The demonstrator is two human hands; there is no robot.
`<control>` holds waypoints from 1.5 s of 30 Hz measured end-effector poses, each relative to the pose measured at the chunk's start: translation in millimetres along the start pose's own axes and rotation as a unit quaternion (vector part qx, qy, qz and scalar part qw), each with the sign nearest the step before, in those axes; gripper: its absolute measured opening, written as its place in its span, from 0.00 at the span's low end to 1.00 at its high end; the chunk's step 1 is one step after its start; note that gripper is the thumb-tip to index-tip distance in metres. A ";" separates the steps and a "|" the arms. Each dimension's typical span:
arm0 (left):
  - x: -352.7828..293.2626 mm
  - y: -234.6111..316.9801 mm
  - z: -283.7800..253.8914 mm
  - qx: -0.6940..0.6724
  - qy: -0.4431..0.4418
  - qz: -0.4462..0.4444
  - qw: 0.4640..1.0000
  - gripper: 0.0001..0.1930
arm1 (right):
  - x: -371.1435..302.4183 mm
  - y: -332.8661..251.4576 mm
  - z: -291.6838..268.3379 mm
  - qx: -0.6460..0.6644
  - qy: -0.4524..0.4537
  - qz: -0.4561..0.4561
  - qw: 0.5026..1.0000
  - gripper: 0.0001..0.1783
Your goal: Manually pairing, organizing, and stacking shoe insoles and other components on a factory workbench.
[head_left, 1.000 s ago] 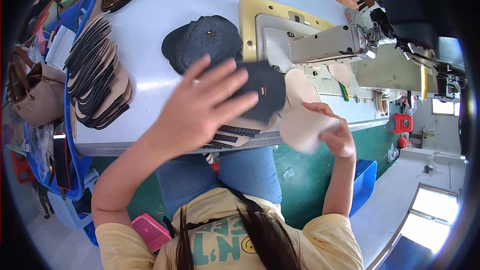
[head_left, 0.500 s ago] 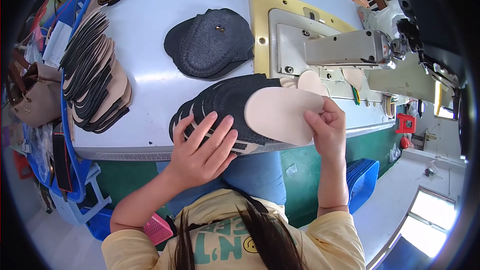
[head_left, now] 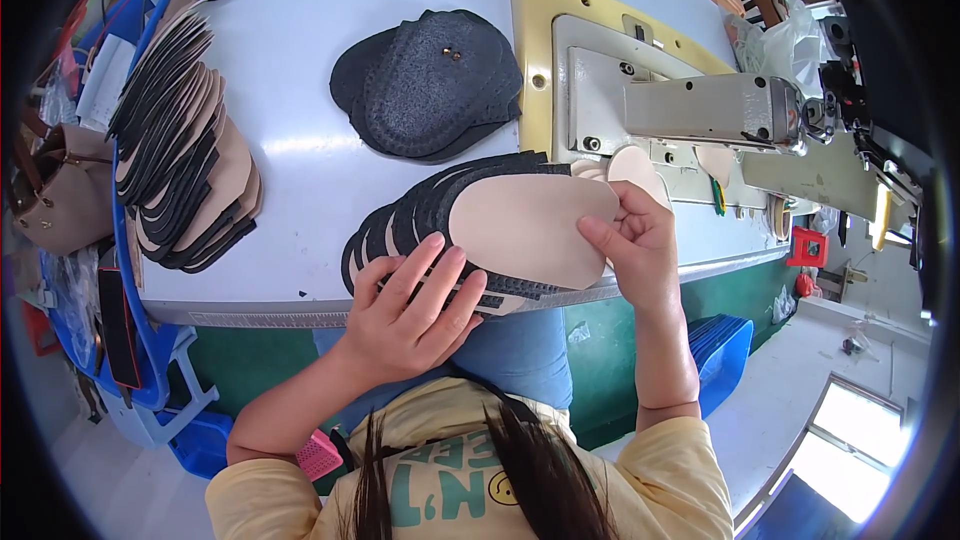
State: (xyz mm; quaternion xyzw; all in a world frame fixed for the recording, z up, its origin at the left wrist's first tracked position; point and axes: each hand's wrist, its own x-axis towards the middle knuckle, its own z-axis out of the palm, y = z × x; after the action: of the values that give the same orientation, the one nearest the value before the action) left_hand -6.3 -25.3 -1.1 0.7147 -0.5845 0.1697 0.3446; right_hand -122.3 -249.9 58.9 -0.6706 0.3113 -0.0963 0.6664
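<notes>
My right hand (head_left: 640,240) pinches the right end of a beige, insole-shaped piece (head_left: 530,230) between thumb and fingers. The piece lies over a fanned stack of black, textured leather pieces (head_left: 400,215) with pale edges at the table's front edge. My left hand (head_left: 415,310) rests on the near side of that stack, its fingers spread and stretched out. Under and behind my right hand, more beige rounded pieces (head_left: 632,162) sit near the sewing machine. Where the beige piece meets the leather underneath is hidden.
A sewing machine (head_left: 700,110) stands on the right of the white table (head_left: 280,50). Behind the stack lies a black leather pile (head_left: 430,85). At left are a tall stack of black and beige pieces (head_left: 190,160) and a blue basket (head_left: 150,360). A metal ruler (head_left: 270,319) lines the front edge.
My right hand has moved left with the beige piece, which now covers more of the black stack. My left hand has shifted slightly right and down, still spread. The whole view has shifted a little.
</notes>
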 end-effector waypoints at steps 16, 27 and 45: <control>12.6 -1.5 -8.5 0.033 -0.132 -0.016 0.991 0.36 | -3.5 3.9 9.8 -0.429 0.101 -0.216 0.871 0.25; 53.7 -19.2 -41.4 -0.051 -0.199 -0.070 0.976 0.34 | -9.7 18.3 10.3 -0.384 -0.014 -0.358 0.851 0.30; 63.3 -33.8 -35.0 -0.277 -0.225 -0.036 0.933 0.35 | -31.6 26.1 45.7 -0.267 0.010 -0.298 0.916 0.48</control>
State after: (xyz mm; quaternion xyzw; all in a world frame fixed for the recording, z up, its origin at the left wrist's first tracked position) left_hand 47.9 -43.9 54.5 0.6306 -0.6445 -0.1771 0.3943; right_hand -129.9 -192.4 38.8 -0.8845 0.1175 -0.2105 0.3994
